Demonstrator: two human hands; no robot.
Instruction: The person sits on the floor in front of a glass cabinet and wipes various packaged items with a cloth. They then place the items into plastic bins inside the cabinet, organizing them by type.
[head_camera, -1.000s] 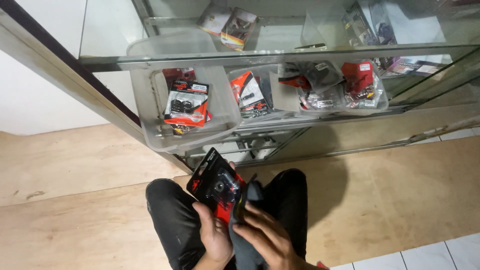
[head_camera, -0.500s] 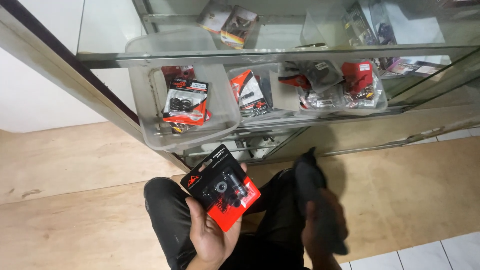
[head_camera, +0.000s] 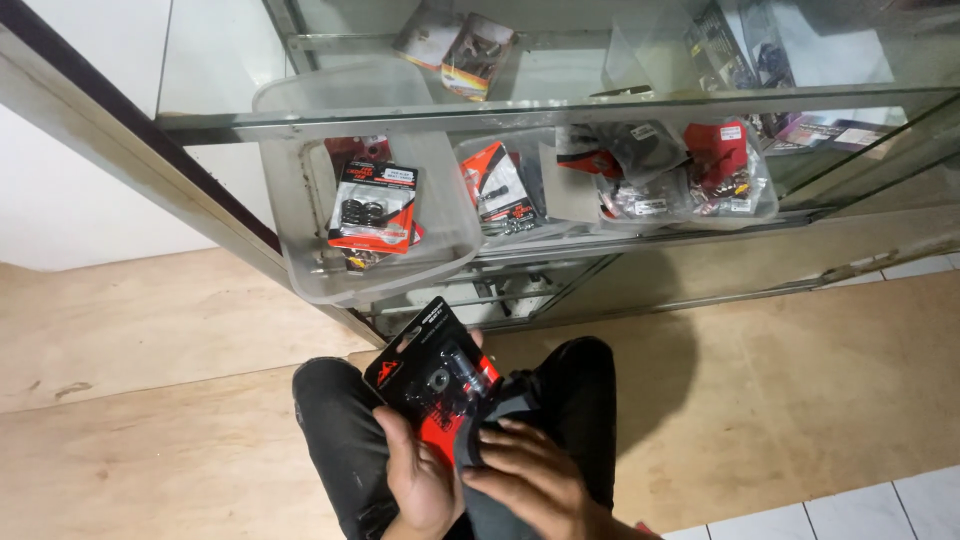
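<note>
The red and black blister pack (head_camera: 432, 385) lies over the person's knees, its long axis tilted from lower right up to upper left, with small dark parts under clear plastic. The left hand (head_camera: 418, 480) is clamped on its lower edge, and the right hand (head_camera: 530, 480), just beside, presses a dark cloth (head_camera: 492, 412) against its right side. Beyond stands a glass cabinet (head_camera: 520, 105) with clear tubs (head_camera: 300, 200) of similar packs.

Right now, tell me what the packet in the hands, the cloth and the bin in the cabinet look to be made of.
Packet: glossy red-and-black card, probably with a clear plastic blister, judging by the sheen over the parts. Left hand holds it.
Cloth: soft dark fabric, matte and folded, under the right hand.
Bin: translucent, slightly cloudy plastic; the packets inside show through its wall.
</note>
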